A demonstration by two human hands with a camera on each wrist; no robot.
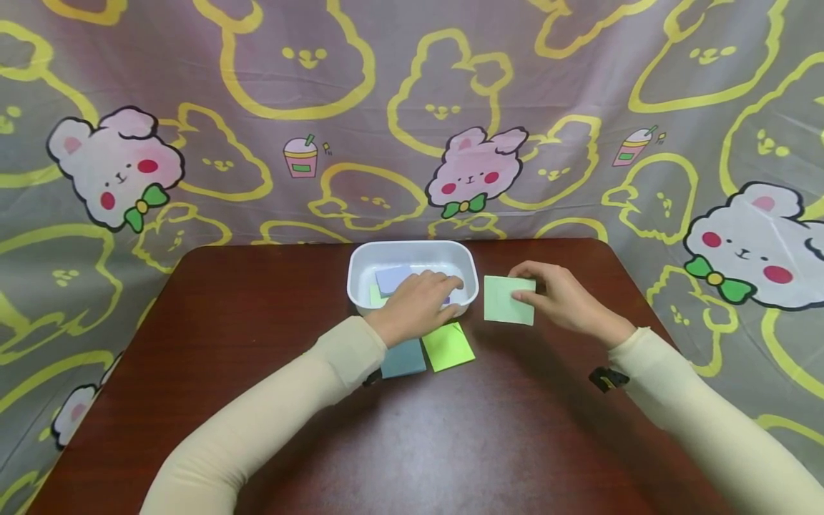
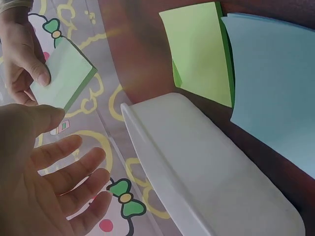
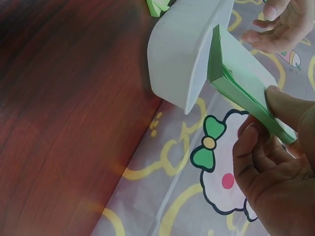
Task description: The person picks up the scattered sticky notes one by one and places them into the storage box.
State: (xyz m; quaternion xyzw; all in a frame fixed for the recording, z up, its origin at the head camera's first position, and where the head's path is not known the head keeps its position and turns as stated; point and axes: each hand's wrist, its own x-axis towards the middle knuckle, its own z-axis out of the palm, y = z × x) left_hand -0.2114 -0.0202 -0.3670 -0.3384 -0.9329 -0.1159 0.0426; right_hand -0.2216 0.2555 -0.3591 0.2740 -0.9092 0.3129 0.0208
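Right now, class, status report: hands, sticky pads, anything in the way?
Right hand holding pale green pad beside white tub. Left hand over tub, holding nothing; possibly in the way. Blue pad, bright green pad on table.

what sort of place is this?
Likely a screened-off tabletop workspace, maybe indoors; the room beyond doesn't show. Signs: a dark wood-look table, a cartoon-print curtain hanging behind it and at both sides, and a white tub with paper pads in and near it.
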